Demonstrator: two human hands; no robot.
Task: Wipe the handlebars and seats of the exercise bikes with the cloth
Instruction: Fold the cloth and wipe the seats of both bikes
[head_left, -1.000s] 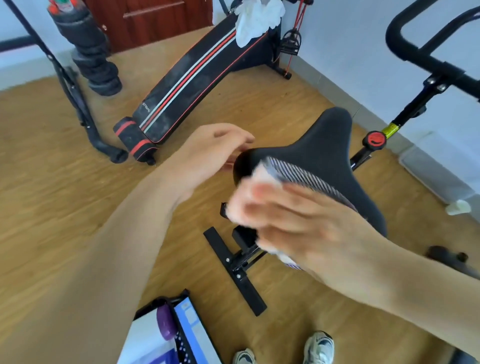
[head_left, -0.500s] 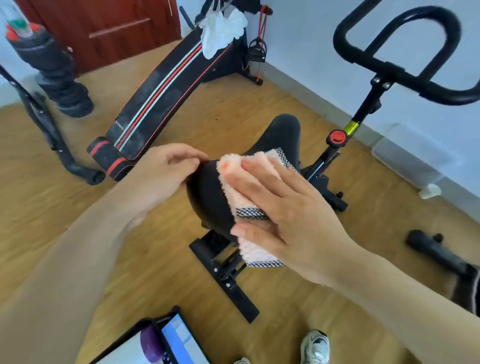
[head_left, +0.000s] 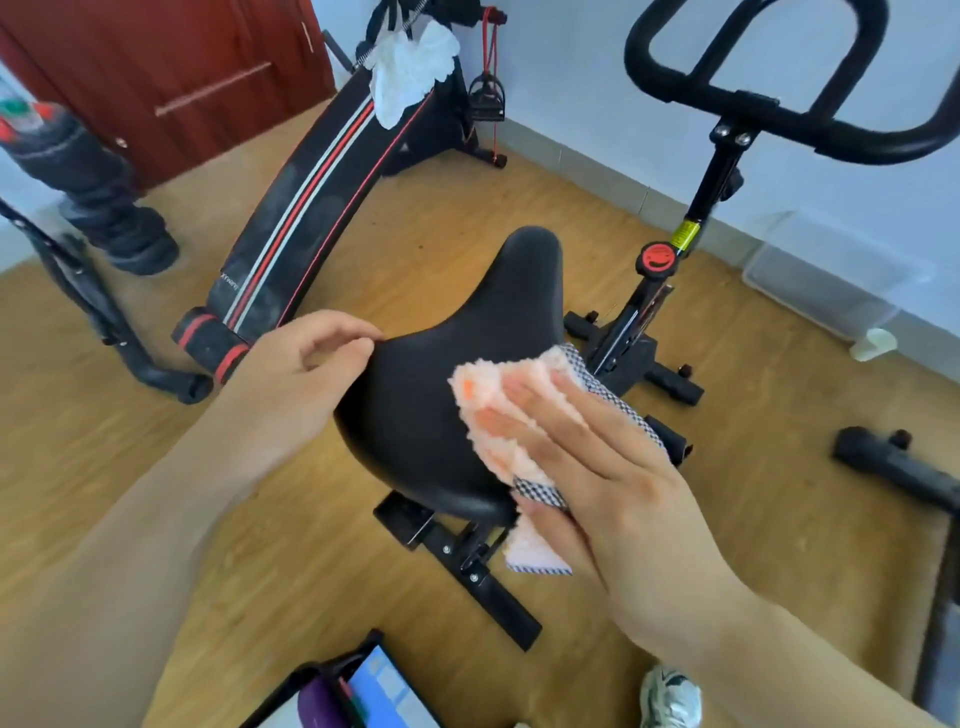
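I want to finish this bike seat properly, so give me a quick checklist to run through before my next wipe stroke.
1. Seat steadied: the left hand grips its left edge. Ok.
2. Cloth pinned: the right hand presses it with flat fingers on the seat's right side. Ok.
3. Cloth fully on the seat: one corner hangs below the rear edge. Not ok.
4. Seat nose already wiped: cannot tell.
5. Handlebars bare, nothing draped on them: ok.
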